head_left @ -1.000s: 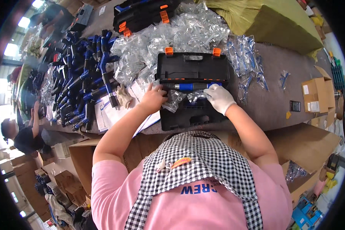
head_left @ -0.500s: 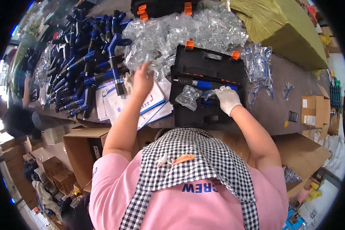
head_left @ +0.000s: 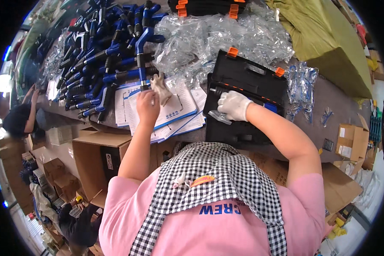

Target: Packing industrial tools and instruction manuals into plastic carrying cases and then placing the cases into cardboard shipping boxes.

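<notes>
My left hand (head_left: 148, 107), bare, is over the printed sheets (head_left: 175, 100), close to the lower end of a blue and black tool (head_left: 141, 53). Its fingers look bent and slightly smeared, and what they touch cannot be made out. A pale crumpled glove (head_left: 160, 88) lies beside it on the sheets. My right hand (head_left: 234, 106) wears a white glove and reaches into an opened black case (head_left: 247, 72) with orange latches. Its fingers are closed over a clear plastic bag (head_left: 219, 117), which mostly disappears under the hand. A blue and black tool (head_left: 216, 91) in the case is partly covered.
Many similar tools pile up at the left (head_left: 94, 59). Clear plastic bags (head_left: 226, 36) heap behind the case, with another black case (head_left: 207, 7) beyond. Blue-and-clear packets (head_left: 302, 87) lie to the right. Cardboard boxes (head_left: 352, 143) stand around; other people are at far left.
My left hand has come down and toward me onto the sheets, from spread fingers above them. My right hand has moved left across the case onto the plastic bag. The whole view has shifted slightly.
</notes>
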Motion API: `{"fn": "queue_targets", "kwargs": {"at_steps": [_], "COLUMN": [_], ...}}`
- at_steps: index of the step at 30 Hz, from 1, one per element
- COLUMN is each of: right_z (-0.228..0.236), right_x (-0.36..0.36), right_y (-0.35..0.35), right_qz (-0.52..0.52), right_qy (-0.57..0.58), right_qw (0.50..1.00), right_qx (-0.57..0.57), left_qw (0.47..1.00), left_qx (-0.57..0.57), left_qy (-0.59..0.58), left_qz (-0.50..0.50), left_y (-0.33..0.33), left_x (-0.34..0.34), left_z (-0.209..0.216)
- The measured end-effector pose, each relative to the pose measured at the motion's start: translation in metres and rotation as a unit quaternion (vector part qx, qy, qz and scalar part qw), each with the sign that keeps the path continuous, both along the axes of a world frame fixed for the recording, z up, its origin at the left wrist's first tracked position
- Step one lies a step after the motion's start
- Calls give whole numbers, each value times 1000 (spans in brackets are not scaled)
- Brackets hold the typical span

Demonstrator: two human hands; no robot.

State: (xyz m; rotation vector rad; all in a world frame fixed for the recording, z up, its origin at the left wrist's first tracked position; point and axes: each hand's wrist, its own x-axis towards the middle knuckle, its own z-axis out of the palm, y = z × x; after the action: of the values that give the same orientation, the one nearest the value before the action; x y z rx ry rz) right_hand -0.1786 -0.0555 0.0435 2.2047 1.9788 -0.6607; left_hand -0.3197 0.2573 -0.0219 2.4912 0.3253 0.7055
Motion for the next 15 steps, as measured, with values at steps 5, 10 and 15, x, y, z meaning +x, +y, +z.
{"fn": "queue_targets", "kwargs": {"at_steps": [5, 10, 15], "right_z": [-1, 7, 14], "right_x": [-9, 3, -2], "right_y": [-8, -13, 1], "right_qz": [-41, -36, -271], "right_qy": [-59, -60, -11], "right_qw": [997, 991, 951], "right_qx": [7, 118, 147], "left_qw": [997, 928, 925], "left_qx": [27, 91, 70], "left_qy": [71, 293, 326], "left_qz": [-34, -209, -181], "left_y": [4, -36, -39], "left_x": [-41, -28, -21], "left_z": [-15, -23, -19]}}
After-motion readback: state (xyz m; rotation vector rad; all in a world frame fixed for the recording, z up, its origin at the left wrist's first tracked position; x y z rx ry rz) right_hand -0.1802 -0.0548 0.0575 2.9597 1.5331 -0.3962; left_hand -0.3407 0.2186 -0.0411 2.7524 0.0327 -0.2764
